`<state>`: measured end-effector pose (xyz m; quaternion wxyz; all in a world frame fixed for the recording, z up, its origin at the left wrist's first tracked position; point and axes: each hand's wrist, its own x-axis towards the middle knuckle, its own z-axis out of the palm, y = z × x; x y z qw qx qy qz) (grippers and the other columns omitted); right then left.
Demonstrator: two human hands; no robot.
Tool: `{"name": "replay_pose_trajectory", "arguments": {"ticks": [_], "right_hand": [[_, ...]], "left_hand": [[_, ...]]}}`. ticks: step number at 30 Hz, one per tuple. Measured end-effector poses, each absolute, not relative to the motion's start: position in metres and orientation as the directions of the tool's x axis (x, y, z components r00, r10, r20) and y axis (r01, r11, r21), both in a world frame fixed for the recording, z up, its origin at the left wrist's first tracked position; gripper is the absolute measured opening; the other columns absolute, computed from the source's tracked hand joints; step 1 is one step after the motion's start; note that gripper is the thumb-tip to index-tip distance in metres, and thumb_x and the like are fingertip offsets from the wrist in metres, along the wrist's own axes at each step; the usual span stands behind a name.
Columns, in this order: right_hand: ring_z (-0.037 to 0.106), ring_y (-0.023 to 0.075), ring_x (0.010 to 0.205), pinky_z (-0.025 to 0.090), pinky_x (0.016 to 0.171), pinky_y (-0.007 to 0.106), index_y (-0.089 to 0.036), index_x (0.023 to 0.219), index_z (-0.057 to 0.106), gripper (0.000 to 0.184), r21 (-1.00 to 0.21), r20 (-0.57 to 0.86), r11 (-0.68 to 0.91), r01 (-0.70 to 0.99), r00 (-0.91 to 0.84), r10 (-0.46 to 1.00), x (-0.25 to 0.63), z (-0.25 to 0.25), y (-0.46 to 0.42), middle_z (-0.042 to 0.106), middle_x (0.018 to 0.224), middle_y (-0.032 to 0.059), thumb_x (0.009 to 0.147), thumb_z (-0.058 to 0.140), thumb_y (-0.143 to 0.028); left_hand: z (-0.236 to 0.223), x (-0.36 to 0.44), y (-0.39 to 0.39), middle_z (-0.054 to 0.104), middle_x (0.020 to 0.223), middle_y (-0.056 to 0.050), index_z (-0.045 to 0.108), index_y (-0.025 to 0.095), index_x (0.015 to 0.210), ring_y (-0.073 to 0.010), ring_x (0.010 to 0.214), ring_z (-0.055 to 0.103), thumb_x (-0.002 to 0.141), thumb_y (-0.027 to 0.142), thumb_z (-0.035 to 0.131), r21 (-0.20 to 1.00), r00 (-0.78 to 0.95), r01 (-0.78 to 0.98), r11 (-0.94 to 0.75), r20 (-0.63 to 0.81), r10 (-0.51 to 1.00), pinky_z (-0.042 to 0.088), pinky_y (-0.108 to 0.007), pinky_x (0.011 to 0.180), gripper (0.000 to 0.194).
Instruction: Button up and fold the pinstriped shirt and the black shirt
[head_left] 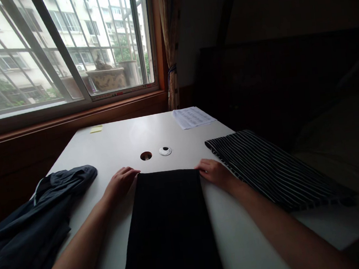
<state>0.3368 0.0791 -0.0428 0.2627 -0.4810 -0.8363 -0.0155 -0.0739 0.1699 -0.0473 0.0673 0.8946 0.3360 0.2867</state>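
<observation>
A long black folded cloth lies lengthwise on the white table, running from its middle down past the bottom of the view. My left hand pinches its far left corner between closed fingers. At the far right corner, my right hand grips the same edge, fingers curled. Between the hands the far edge is straight and looks taut. Whether the cloth is a garment such as trousers, I cannot tell.
Dark clothing lies rumpled at the left edge. A striped dark cloth lies to the right. Printed papers, a yellow note, a round hole and a white grommet cap are farther back, below a barred window.
</observation>
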Motion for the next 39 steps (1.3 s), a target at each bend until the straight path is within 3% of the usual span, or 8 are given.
{"name": "replay_pose_trajectory", "arguments": {"ticks": [5, 10, 13, 17, 25, 31, 34, 39], "right_hand": [[0.064, 0.0226, 0.089, 0.054, 0.086, 0.040, -0.024, 0.108, 0.069, 0.029, -0.267, 0.525, 0.516, 0.814, -0.326, 0.786, 0.345, -0.039, 0.076, 0.067, 0.093, 0.0055, 0.090, 0.052, -0.008], [0.062, 0.0253, 0.110, 0.049, 0.103, 0.048, -0.023, 0.129, 0.062, 0.035, -0.279, 0.580, 0.509, 0.815, -0.279, 0.765, 0.313, -0.025, 0.067, 0.068, 0.115, 0.0091, 0.098, 0.046, -0.018], [0.050, 0.0269, 0.133, 0.041, 0.114, 0.048, -0.022, 0.148, 0.046, 0.050, -0.277, 0.465, 0.578, 0.767, -0.420, 0.780, 0.280, -0.021, 0.060, 0.055, 0.144, 0.0120, 0.100, 0.050, -0.035], [0.030, 0.0288, 0.149, 0.028, 0.122, 0.050, -0.025, 0.158, 0.028, 0.071, -0.289, 0.243, 0.587, 0.756, -0.535, 0.809, 0.261, -0.032, 0.057, 0.033, 0.162, 0.0101, 0.098, 0.049, -0.057], [0.024, 0.0272, 0.151, 0.021, 0.124, 0.051, -0.027, 0.159, 0.024, 0.069, -0.316, 0.152, 0.439, 0.841, -0.412, 0.899, 0.289, -0.047, 0.062, 0.027, 0.164, 0.0084, 0.100, 0.039, -0.060], [0.022, 0.0263, 0.152, 0.019, 0.124, 0.052, -0.026, 0.158, 0.028, 0.066, -0.354, 0.091, 0.371, 0.858, -0.363, 0.927, 0.303, -0.046, 0.063, 0.027, 0.164, 0.0076, 0.102, 0.036, -0.059], [0.026, 0.0253, 0.151, 0.021, 0.124, 0.053, -0.027, 0.156, 0.033, 0.060, -0.393, 0.124, 0.383, 0.836, -0.364, 0.923, 0.311, -0.048, 0.067, 0.032, 0.162, 0.0070, 0.103, 0.036, -0.055], [0.040, 0.0241, 0.144, 0.030, 0.121, 0.050, -0.024, 0.147, 0.048, 0.050, -0.502, 0.240, 0.409, 0.762, -0.332, 0.912, 0.322, -0.051, 0.073, 0.049, 0.152, 0.0095, 0.104, 0.038, -0.047]], "left_hand": [[-0.042, -0.075, 0.167, 0.067, 0.122, -0.007, 0.062, 0.027, 0.127, -0.0209, 0.107, 0.067, 0.101, 0.022, 0.044, 0.355, 0.490, 0.565, -0.745, 0.582, 0.649, 0.054, -0.038, 0.094, 0.032], [-0.023, -0.039, 0.145, 0.056, 0.146, -0.007, 0.053, 0.025, 0.140, -0.0242, 0.137, 0.050, 0.103, 0.029, 0.043, 0.187, 0.645, 0.561, -0.807, 0.513, 0.567, 0.044, -0.046, 0.113, 0.039], [-0.027, -0.012, 0.128, 0.045, 0.155, -0.009, 0.043, 0.021, 0.149, -0.0263, 0.147, 0.035, 0.104, 0.037, 0.041, 0.076, 0.746, 0.556, -0.828, 0.394, 0.537, 0.032, -0.051, 0.120, 0.048], [-0.048, -0.002, 0.115, 0.033, 0.160, -0.009, 0.033, 0.021, 0.155, -0.0271, 0.150, 0.027, 0.105, 0.047, 0.034, 0.094, 0.733, 0.634, -0.767, 0.242, 0.636, 0.024, -0.053, 0.123, 0.056], [-0.059, -0.018, 0.129, 0.023, 0.164, -0.006, 0.028, 0.025, 0.157, -0.0284, 0.153, 0.016, 0.104, 0.051, 0.031, 0.221, 0.631, 0.732, -0.644, 0.135, 0.764, 0.016, -0.055, 0.123, 0.059], [-0.062, -0.045, 0.150, 0.028, 0.162, -0.006, 0.033, 0.024, 0.155, -0.0289, 0.152, 0.020, 0.104, 0.044, 0.031, 0.191, 0.514, 0.827, -0.529, 0.124, 0.849, 0.016, -0.057, 0.122, 0.055], [-0.067, -0.059, 0.160, 0.033, 0.161, -0.008, 0.040, 0.022, 0.152, -0.0289, 0.151, 0.024, 0.104, 0.038, 0.032, 0.188, 0.449, 0.858, -0.477, 0.174, 0.876, 0.021, -0.056, 0.120, 0.051], [-0.070, -0.068, 0.168, 0.047, 0.153, -0.010, 0.052, 0.022, 0.142, -0.0276, 0.147, 0.035, 0.103, 0.033, 0.034, 0.292, 0.391, 0.843, -0.452, 0.244, 0.887, 0.027, -0.054, 0.119, 0.045]]}}
